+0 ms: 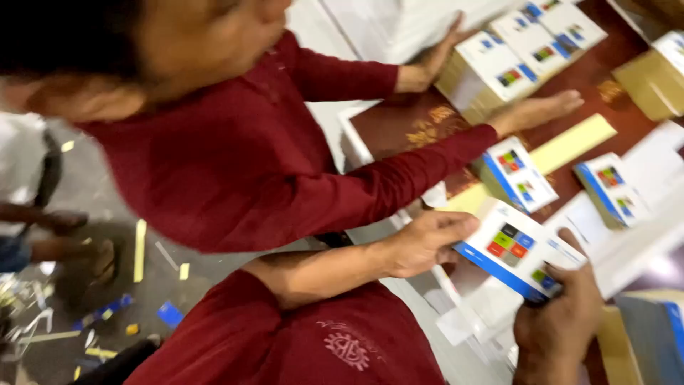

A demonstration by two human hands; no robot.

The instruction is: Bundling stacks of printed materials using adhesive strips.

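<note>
Nearest the camera: wearer's right hand at the bottom right, fingers curled and clamped on the lower corner of a small white box with a blue edge stripe and coloured squares on its face. Left hand comes in from the left on a bare forearm, thumb and fingers closed on the box's opposite end. So both hands grip the one box, held tilted just above a heap of flat white card pieces at the near edge of the tabletop.

Progress, judged from the layout: this box looks closed and formed. Same-looking boxes already sit further in: one just past the held one, another towards the right edge. A yellow strip lies between them. Loose flat card remains near the hands, so more looks left to do. How much, can't tell.

Further back: a second person in a dark red long-sleeved top leans over the tabletop's left edge. Both of that person's hands lie flat and spread, one against the side of a stacked block of identical boxes at the far edge, the other on the dark red tabletop beside it. Brown cartons at the far right corner.

Floor on the left carries paper scraps.
</note>
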